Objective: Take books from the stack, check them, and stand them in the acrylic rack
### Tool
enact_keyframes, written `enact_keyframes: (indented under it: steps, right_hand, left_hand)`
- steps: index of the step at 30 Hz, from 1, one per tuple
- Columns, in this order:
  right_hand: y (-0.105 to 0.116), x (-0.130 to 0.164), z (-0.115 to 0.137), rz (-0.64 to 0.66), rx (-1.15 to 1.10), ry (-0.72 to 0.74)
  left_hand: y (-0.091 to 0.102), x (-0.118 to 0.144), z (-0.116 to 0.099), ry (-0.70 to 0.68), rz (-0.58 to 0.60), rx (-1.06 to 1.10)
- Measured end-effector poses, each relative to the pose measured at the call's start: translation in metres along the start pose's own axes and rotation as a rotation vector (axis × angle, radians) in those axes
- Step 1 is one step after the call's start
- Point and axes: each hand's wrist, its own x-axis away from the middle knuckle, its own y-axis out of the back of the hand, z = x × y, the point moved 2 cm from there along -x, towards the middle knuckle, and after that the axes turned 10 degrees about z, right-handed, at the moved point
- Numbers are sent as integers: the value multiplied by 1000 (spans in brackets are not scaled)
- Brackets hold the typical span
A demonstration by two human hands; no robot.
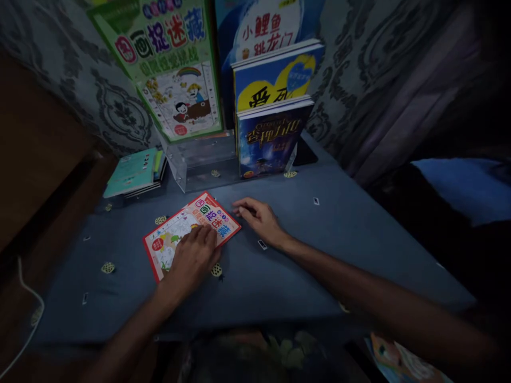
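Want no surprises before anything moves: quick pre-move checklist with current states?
1. Red-bordered book flat on the table: ok, cover up.
2. Left hand on that book: ok, lying over its cover.
3. Left hand's grip firm: cannot tell, its palm is hidden.
4. Right hand gripping the same book: not ok, its fingers are by the far right corner.
5. Teal book apart from the red-bordered one: ok.
6. Lighting bright: not ok, the scene is dim.

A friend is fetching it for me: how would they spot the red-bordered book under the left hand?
On the dark blue-grey table, in front of the clear plastic rack, lies a thin, rectangular red-bordered book. The person's bare left hand covers part of it. Its red border distinguishes it from the green-bordered book standing behind.
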Motion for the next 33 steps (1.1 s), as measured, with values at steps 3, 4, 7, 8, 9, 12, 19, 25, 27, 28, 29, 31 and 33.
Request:
enact_keyframes:
  steps: [3, 4, 7, 8, 9, 12, 19, 25, 27, 28, 29, 31, 33]
  right_hand:
    - [1, 2, 2, -7, -53, 19]
    - [1, 3, 4, -10, -54, 30]
    - [2, 5, 9, -37, -29, 59]
    - [2, 5, 10, -50, -17, 64]
    - [3, 5, 11, -62, -7, 70]
    - [4, 5, 12, -94, 11, 89]
    - [-3, 14, 24, 35, 133, 119]
    - [-16, 24, 29, 298, 425, 196]
    - [-15, 23, 25, 261, 507, 200]
    - [-14, 21, 23, 236, 540, 205]
    - [-13, 19, 20, 213, 568, 216]
    - [-11, 16, 12, 192, 601, 248]
    - [-11, 14, 5, 203, 610, 275]
  left_hand:
    - [2, -1, 1, -16, 21, 8]
    - [4, -2, 3, -21, 40, 23]
    - [12, -4, 10, -11, 93, 86]
    - [14, -4, 12, -5, 98, 105]
    - [16, -4, 13, -3, 94, 123]
    - [17, -3, 13, -13, 61, 158]
    - [7, -1, 23, -32, -14, 193]
    - [11, 9, 76, 318, 121, 27]
    - [12, 17, 83, 386, 203, 19]
    - [12, 20, 83, 399, 234, 32]
    - [13, 24, 81, 403, 260, 57]
    - [12, 29, 76, 387, 296, 125]
    - [10, 31, 69, 366, 284, 170]
